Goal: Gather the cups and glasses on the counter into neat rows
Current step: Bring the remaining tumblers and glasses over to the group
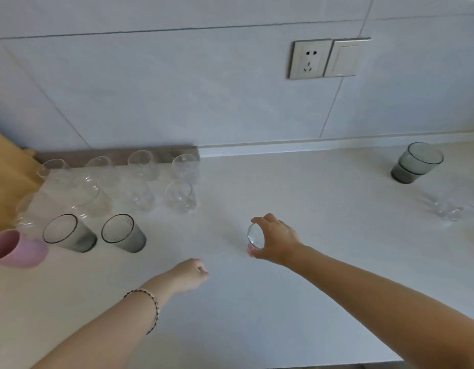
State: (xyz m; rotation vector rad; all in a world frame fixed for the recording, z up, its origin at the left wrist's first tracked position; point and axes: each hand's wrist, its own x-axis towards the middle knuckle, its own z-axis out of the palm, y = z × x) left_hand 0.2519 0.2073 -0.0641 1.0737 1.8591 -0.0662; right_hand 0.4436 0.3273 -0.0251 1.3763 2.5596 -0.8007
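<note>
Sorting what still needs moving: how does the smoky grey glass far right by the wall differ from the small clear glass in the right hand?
The smoky grey glass is tinted, bigger and untouched; the small clear glass is colourless and gripped by the right hand. Both stand outside the rows.

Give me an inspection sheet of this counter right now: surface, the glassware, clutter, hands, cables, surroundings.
Surface: pale stone counter, looks dry.
Job's things: clear glasses in rows at far left; two smoky grey tumblers and a pink plastic cup in front of them; dark grey-green tumbler and a blurred clear glass apart at far right.
Clutter: yellow board at left edge.
Grippers: right hand grips a small clear glass; left hand fisted, empty.
Cables: nothing seen.
Surroundings: tiled wall, wall socket, switch.
</note>
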